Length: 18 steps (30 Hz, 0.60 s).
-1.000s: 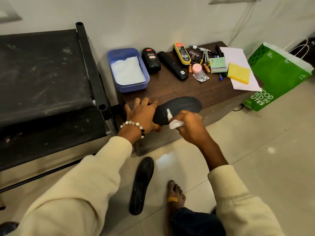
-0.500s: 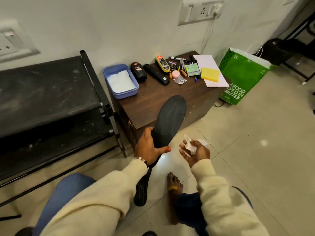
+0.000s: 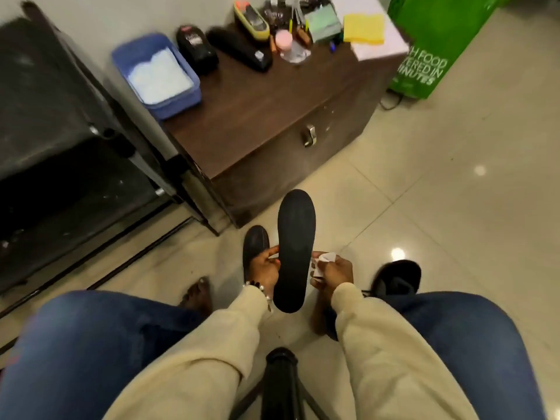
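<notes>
Pulled back from the cabinet (image 3: 257,116), the insole (image 3: 295,250) now stands low between the knees, the left hand (image 3: 268,271) pinching its left edge and the right hand (image 3: 336,272) clutching a wipe (image 3: 325,257) just beside it. Probably light and floppy — best gripped mid-length.

Blue tub (image 3: 179,108), brown cabinet (image 3: 257,116), green bag (image 3: 430,34), black shoe (image 3: 397,277)

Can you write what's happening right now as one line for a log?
left hand: holds black insole over floor | right hand: pinches white wipe beside it | on floor: second insole, black shoe
</notes>
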Each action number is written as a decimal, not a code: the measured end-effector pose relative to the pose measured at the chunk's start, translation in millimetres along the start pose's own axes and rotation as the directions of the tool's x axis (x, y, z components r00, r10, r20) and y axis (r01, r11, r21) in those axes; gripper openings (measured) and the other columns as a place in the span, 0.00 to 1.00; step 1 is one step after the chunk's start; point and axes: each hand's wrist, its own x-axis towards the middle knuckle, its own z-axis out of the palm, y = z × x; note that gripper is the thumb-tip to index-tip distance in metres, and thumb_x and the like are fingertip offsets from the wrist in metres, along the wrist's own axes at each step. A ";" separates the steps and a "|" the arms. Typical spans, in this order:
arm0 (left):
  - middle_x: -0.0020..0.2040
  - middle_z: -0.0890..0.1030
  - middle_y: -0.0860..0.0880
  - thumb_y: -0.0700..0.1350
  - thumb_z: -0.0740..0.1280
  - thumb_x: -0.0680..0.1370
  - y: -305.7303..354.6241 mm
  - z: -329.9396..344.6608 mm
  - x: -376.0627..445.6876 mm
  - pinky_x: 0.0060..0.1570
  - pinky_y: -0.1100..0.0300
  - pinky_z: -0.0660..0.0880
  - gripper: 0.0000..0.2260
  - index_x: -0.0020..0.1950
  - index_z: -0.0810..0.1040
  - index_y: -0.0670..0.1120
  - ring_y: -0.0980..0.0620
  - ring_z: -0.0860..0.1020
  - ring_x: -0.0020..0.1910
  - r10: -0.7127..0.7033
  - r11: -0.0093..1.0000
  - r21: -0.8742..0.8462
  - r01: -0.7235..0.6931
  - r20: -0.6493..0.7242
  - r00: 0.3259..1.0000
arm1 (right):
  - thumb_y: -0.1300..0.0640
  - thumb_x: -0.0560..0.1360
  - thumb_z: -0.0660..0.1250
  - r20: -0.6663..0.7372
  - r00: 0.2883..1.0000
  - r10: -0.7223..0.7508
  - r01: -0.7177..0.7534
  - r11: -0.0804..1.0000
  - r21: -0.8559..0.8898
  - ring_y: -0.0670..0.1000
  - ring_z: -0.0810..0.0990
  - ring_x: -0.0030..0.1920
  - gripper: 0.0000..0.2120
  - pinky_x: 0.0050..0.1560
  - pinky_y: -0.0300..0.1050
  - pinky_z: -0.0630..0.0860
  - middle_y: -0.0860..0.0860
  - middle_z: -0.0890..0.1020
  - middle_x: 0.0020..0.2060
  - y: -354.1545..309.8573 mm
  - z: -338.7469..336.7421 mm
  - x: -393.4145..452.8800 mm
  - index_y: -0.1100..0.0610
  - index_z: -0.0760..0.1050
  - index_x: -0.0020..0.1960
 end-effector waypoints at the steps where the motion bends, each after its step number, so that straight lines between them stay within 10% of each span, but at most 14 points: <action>1: 0.67 0.74 0.48 0.33 0.56 0.81 -10.6 3.8 11.4 0.69 0.52 0.67 0.18 0.65 0.77 0.47 0.46 0.71 0.66 -0.064 0.997 -0.045 0.063 -0.026 0.998 | 0.60 0.73 0.63 0.002 1.000 0.009 -0.009 0.999 -0.042 0.55 0.80 0.47 0.12 0.47 0.53 0.81 0.56 0.78 0.49 1.2 0.8 -4.4 0.57 0.76 0.56; 4: 0.62 0.75 0.50 0.33 0.57 0.81 -42.0 10.7 44.2 0.63 0.53 0.71 0.18 0.65 0.77 0.49 0.47 0.73 0.61 -0.180 0.976 -0.132 0.174 -0.037 0.983 | 0.64 0.77 0.61 -0.032 0.999 0.036 -0.038 0.997 -0.070 0.54 0.76 0.53 0.12 0.59 0.51 0.75 0.53 0.76 0.50 10.0 10.2 2.8 0.56 0.73 0.59; 8: 0.63 0.78 0.52 0.33 0.59 0.80 -82.7 24.1 100.9 0.64 0.48 0.73 0.19 0.60 0.80 0.54 0.49 0.76 0.61 -0.217 0.975 -0.048 0.216 -0.016 0.976 | 0.61 0.80 0.60 -0.103 0.984 0.142 -0.148 0.987 -0.056 0.54 0.77 0.43 0.09 0.48 0.51 0.79 0.50 0.76 0.38 54.9 26.0 59.1 0.58 0.75 0.57; 14: 0.63 0.76 0.51 0.31 0.59 0.80 -113.8 46.4 154.4 0.64 0.55 0.71 0.20 0.68 0.74 0.47 0.50 0.74 0.62 -0.263 0.963 0.065 0.262 0.003 0.965 | 0.61 0.79 0.61 -0.164 0.953 0.255 -0.256 0.967 0.017 0.55 0.77 0.48 0.06 0.45 0.48 0.79 0.52 0.77 0.46 86.9 35.3 120.8 0.54 0.72 0.54; 18: 0.62 0.78 0.45 0.33 0.61 0.79 -122.6 54.2 167.3 0.61 0.55 0.73 0.17 0.67 0.75 0.44 0.44 0.76 0.62 -0.171 0.919 0.364 0.149 0.029 0.985 | 0.59 0.77 0.65 -0.183 0.951 0.249 -0.251 0.968 0.012 0.58 0.78 0.55 0.20 0.46 0.50 0.81 0.56 0.77 0.60 98.5 37.8 143.0 0.58 0.68 0.68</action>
